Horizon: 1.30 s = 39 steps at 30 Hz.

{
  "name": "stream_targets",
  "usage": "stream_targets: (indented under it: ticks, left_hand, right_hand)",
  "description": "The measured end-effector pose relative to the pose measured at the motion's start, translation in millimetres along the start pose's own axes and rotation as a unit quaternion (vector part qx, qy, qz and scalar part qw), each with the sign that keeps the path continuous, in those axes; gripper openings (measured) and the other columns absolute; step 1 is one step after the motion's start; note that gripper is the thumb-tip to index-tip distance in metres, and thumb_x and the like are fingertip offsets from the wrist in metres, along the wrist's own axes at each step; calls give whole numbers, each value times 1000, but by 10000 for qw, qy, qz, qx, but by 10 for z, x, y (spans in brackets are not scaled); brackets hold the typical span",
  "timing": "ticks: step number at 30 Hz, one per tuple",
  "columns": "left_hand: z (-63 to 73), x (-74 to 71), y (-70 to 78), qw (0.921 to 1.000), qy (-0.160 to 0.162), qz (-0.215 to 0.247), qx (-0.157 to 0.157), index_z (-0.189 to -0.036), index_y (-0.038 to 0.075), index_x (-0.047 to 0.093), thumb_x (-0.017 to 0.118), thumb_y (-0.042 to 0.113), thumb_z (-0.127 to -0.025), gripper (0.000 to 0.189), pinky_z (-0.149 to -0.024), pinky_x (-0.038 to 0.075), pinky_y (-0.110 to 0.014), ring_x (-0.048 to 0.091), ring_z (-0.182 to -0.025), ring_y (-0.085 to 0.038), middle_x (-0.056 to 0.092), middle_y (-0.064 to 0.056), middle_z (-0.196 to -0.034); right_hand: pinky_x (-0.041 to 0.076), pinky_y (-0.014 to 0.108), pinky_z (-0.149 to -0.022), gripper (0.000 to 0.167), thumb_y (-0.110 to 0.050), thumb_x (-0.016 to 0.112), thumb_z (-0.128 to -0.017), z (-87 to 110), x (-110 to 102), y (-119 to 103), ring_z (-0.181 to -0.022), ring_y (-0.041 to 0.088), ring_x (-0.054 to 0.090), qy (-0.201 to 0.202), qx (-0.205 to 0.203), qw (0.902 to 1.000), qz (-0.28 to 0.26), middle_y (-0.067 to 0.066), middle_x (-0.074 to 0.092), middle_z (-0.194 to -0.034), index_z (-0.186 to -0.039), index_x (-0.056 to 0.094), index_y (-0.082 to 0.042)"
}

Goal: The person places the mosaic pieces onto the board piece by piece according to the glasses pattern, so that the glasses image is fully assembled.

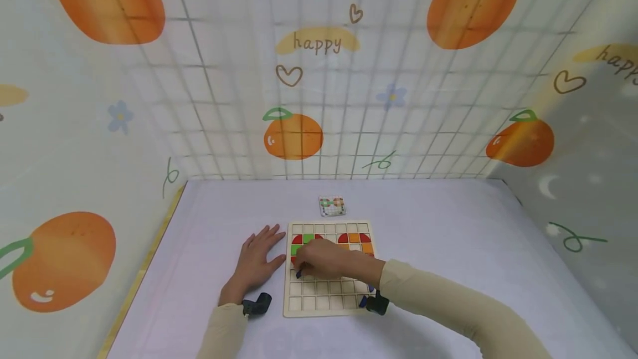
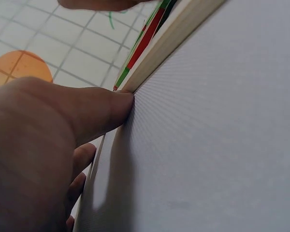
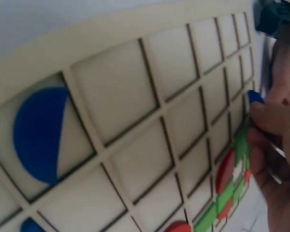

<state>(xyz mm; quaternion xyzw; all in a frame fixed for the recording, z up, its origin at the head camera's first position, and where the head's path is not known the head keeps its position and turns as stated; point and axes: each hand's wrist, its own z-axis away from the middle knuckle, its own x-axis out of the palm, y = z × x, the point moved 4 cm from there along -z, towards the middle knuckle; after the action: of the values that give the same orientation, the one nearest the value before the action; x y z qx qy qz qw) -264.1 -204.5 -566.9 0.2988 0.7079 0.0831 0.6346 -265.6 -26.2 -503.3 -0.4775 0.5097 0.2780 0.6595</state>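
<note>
A pale wooden grid board lies flat on the table. My right hand is over its left part and pinches a small blue piece between thumb and finger, just above the grid. My left hand rests on the table with fingers spread, its thumb touching the board's left edge. Red and green pieces fill cells at the upper left, partly hidden by the right hand. At the upper right sit red and orange pieces. A blue half-round piece lies in a cell near the border.
Beyond the board lies a small patterned card showing a coloured grid. The white table meets a printed curtain at the back and sides. A dark wrist camera hangs over the board's lower right corner.
</note>
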Motion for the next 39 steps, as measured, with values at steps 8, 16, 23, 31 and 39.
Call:
stream_targets:
  ticks: [8, 16, 23, 31, 39]
  left_hand:
    - [8, -8, 5, 9999, 44, 63, 72, -144, 16, 51, 68, 33, -93, 57, -116, 14, -55, 24, -145, -28, 37, -5, -155]
    - [16, 3, -8, 9999, 63, 28, 90, -144, 16, 51, 68, 33, -93, 57, -115, 14, -55, 24, -145, -29, 37, -5, -155]
    - [6, 8, -9, 9999, 114, 24, 103, -144, 16, 52, 69, 32, -92, 57, -115, 15, -55, 25, -145, -29, 38, -4, -155]
    - [4, 27, -12, 10000, -25, 21, -73, -145, 19, 50, 68, 34, -92, 58, -117, 12, -52, 21, -147, -26, 35, -1, -157]
    - [-2, 5, 10, 9999, 25, 37, -161, -145, 17, 51, 70, 32, -91, 59, -117, 12, -53, 22, -147, -26, 35, -2, -156]
  right_hand:
    - [45, 7, -83, 19, -20, 70, -93, -33, 125, -85, -86, 2, 57, 276, -939, 9875, 1234, -7, 65, -100, -111, 76, -16]
    - [43, 8, -89, 22, -25, 72, -92, -24, 112, -119, -96, 5, 57, -107, -1411, 9703, 1960, -6, 65, -108, -114, 76, -22]
    - [47, 13, -89, 19, -21, 72, -92, -41, 73, -122, -98, 4, 60, -281, -1223, 9723, 1972, -8, 67, -108, -110, 78, -25]
    - [50, 14, -84, 15, -19, 71, -92, 161, -103, -111, -93, 4, 63, 330, -700, 9818, 1734, -8, 69, -101, -106, 78, -20]
    - [52, 17, -77, 12, -14, 72, -91, 791, -243, 136, -86, 5, 62, 430, 152, 9922, 1159, -9, 68, -94, -101, 78, -18]
